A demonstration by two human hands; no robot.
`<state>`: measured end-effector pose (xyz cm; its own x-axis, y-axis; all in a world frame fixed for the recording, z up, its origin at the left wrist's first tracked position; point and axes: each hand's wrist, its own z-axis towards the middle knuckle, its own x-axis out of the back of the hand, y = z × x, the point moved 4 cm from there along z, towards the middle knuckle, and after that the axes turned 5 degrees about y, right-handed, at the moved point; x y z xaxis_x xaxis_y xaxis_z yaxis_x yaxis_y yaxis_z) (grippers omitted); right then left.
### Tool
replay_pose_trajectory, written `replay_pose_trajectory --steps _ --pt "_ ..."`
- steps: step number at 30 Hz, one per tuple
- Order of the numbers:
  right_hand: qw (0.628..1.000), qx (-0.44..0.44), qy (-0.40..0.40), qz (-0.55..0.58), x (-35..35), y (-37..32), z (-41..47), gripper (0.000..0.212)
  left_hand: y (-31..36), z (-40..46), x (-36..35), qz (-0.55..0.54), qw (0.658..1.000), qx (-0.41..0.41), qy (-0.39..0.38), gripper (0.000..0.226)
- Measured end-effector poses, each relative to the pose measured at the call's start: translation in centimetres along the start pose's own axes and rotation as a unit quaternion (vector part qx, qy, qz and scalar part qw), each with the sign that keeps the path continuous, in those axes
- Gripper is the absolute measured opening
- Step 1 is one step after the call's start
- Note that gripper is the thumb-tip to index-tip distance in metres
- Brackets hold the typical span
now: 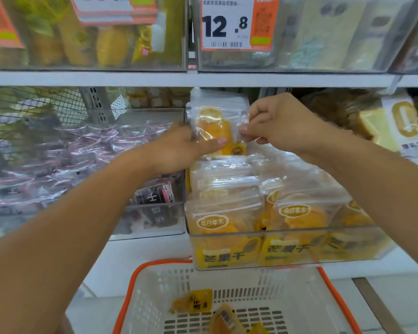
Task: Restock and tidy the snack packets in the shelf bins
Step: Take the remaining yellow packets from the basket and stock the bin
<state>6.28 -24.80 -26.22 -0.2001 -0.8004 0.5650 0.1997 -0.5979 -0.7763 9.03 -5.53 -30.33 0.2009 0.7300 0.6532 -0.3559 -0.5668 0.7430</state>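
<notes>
While both arms reach forward, 2 hands hold 1 mango packet (216,124) upright above the clear bin (287,247).
Left hand (179,147) grips its left edge, thumb across the front; right hand (273,124) pinches its right edge.

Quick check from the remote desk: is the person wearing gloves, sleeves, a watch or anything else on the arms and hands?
Nothing worn shows. The left hand and right hand are bare, without gloves or rings on the visible fingers. Both forearms are uncovered as far as the frame edge, with no sleeve, watch or band at either wrist.
</notes>
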Motion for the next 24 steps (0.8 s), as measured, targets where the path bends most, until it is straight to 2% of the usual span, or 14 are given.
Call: replay_pose_trajectory --steps 2,6,9,15,19,21,24 --pt "1.000 -0.005 0.004 -0.025 0.3 0.1 0.0 0.017 0.3 0.0 0.1 -0.027 0.999 -0.015 0.012 0.063" --pt "0.999 -0.004 0.001 -0.046 0.4 -0.2 0.0 0.018 0.1 -0.2 1.2 -0.105 0.989 -0.005 0.107 0.045" --pt "0.998 -0.006 0.017 -0.061 0.1 -0.3 -0.1 0.014 0.1 -0.4 0.7 -0.066 0.996 0.000 0.054 0.028" --pt "0.991 -0.021 -0.027 -0.126 -0.1 -0.6 -0.8 0.015 0.4 -0.9 0.6 -0.076 0.996 0.031 -0.034 0.018" --pt "0.986 0.007 -0.031 -0.166 1.0 -2.0 -1.7 0.031 0.4 -1.1 0.5 -0.125 0.992 0.018 -0.027 0.011" --pt "0.982 0.029 -0.037 -0.182 1.8 -2.7 -2.4 0.035 0.1 -1.3 0.7 -0.127 0.992 0.025 0.003 0.021" --pt "0.977 0.088 -0.013 -0.195 2.4 -3.5 -3.5 0.028 -0.7 -2.0 1.0 -0.137 0.989 0.055 0.032 0.041"
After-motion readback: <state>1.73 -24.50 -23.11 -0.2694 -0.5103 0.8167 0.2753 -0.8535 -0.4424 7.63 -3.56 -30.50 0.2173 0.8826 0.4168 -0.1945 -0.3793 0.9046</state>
